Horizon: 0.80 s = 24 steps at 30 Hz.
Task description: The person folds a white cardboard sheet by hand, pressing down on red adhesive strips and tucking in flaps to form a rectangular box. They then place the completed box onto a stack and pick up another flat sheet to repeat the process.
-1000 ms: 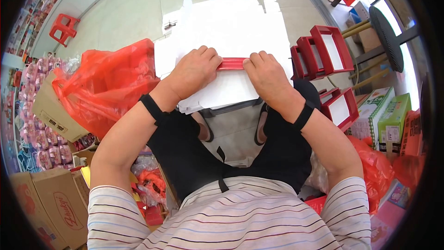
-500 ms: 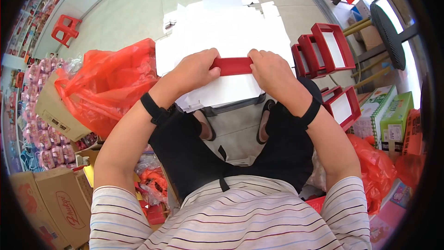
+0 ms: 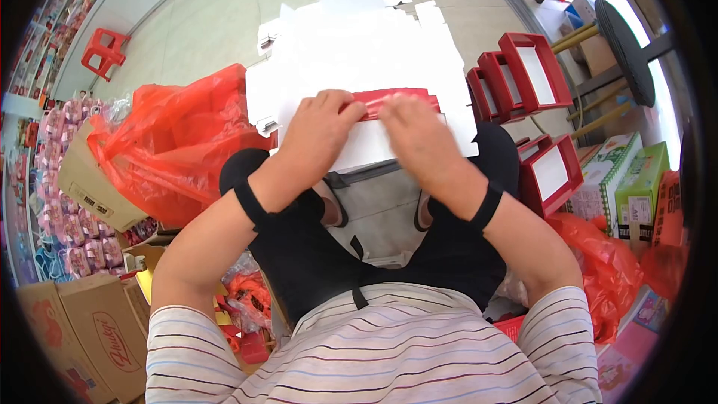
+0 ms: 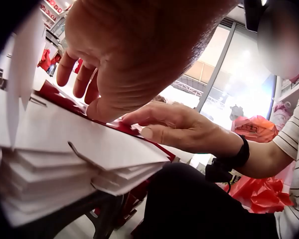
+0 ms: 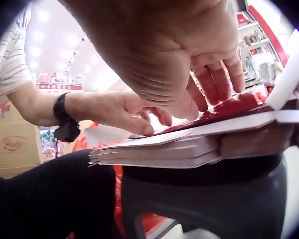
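Note:
A red strip [image 3: 415,94] of card lies across the stack of flat white card sheets [image 3: 351,41] before the person. My left hand [image 3: 315,133] touches the strip's left part, thumb and fingertips at its surface. The right hand [image 3: 420,138], blurred in the head view, rests its fingertips on the strip's middle. In the right wrist view, the right hand's fingers reach loosely over the glossy red card [image 5: 234,107]. Seen from the left wrist, the left thumb and relaxed fingers sit along the card's red edge [image 4: 57,97], facing the right hand [image 4: 184,129].
A dark stool [image 5: 204,194] bears the stack. Red trays with white insides [image 3: 535,71] stand at the right, beside green cartons [image 3: 641,187]. An orange-red plastic bag [image 3: 172,142] lies at left, near brown cartons [image 3: 101,329]. A red stool [image 3: 103,52] stands far left.
Both hands held the red strip by its two ends and turned it earlier. Now the right hand has moved inward along it, uncovering its right end, and the stack's sheets have shifted slightly.

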Tool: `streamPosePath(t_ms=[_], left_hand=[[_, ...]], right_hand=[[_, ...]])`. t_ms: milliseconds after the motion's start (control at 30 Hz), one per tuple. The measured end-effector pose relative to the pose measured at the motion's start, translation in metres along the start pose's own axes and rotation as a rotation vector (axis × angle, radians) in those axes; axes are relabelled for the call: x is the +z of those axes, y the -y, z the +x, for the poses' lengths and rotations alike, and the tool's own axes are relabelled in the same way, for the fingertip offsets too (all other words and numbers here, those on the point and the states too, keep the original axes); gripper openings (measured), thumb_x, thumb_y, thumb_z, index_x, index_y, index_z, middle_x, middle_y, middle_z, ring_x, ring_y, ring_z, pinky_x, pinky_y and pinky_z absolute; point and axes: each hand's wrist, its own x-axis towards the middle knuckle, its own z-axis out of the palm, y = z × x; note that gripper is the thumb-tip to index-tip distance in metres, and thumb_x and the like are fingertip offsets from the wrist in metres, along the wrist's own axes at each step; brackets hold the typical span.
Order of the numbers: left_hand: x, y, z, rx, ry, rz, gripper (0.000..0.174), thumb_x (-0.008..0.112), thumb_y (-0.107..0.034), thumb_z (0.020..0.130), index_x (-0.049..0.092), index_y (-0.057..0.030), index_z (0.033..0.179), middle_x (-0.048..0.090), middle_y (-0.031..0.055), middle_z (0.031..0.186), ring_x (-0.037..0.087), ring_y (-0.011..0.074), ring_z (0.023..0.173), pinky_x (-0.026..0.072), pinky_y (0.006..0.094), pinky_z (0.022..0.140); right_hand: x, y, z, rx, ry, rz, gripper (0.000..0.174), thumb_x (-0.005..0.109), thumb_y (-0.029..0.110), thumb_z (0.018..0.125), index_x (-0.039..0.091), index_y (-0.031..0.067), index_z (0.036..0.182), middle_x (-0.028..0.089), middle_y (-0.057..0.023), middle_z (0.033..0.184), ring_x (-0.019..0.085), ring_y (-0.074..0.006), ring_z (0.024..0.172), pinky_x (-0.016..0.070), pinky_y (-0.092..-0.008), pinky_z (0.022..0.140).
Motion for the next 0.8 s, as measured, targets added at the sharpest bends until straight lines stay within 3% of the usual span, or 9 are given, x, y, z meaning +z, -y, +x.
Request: streamPosePath(t_ms=[100,200,500,633,800], left_hand=[[-0.003,-0.019,-0.014,0.075,-0.015,-0.136,0.054,0.067,-0.002,0.089,0.059,-0.0014,0.143,0.058,0.0184,0.144,0.055,0.0367,0.136,0.0456,0.0478,0.112],[-0.008,-0.023,-0.015,0.063,0.024,-0.108,0.052,0.066,-0.007,0.094,0.057,0.0008,0.145,0.056,0.0193,0.147,0.053,0.0376,0.14,0.0432,0.0486,0.116],[-0.012,-0.022,-0.034,-0.049,0.097,0.066,0.053,0.064,-0.021,0.102,0.054,0.0014,0.149,0.049,0.0223,0.158,0.047,0.0389,0.148,0.0411,0.0554,0.118],[-0.003,-0.035,-0.03,-0.064,0.092,0.15,0.057,0.062,-0.031,0.104,0.052,0.0007,0.15,0.049,0.023,0.158,0.048,0.0437,0.146,0.0414,0.0612,0.115],[0.003,-0.043,-0.026,-0.046,0.1,0.122,0.059,0.064,-0.034,0.103,0.052,-0.0014,0.151,0.05,0.0218,0.157,0.047,0.0445,0.146,0.0394,0.0636,0.116]], right_hand=[[-0.004,0.026,-0.01,-0.025,0.059,-0.002,0.051,0.067,0.016,0.092,0.059,-0.0102,0.135,0.06,-0.027,0.141,0.055,-0.0399,0.138,0.042,-0.0495,0.12],[-0.006,0.021,-0.013,-0.003,0.114,0.081,0.056,0.065,0.014,0.094,0.054,-0.0125,0.143,0.056,-0.0299,0.146,0.05,-0.0418,0.144,0.037,-0.05,0.125],[-0.025,0.004,-0.025,0.108,0.184,-0.006,0.057,0.066,0.018,0.097,0.053,-0.0127,0.143,0.051,-0.0304,0.153,0.048,-0.0428,0.146,0.0366,-0.0502,0.125],[-0.019,0.013,-0.017,0.078,0.181,0.02,0.059,0.066,0.016,0.094,0.053,-0.011,0.145,0.051,-0.0293,0.153,0.047,-0.0429,0.146,0.0363,-0.0518,0.125],[-0.007,0.012,-0.017,0.043,0.163,0.07,0.062,0.068,0.015,0.091,0.053,-0.0097,0.145,0.051,-0.0279,0.154,0.046,-0.0431,0.147,0.0351,-0.054,0.125]])
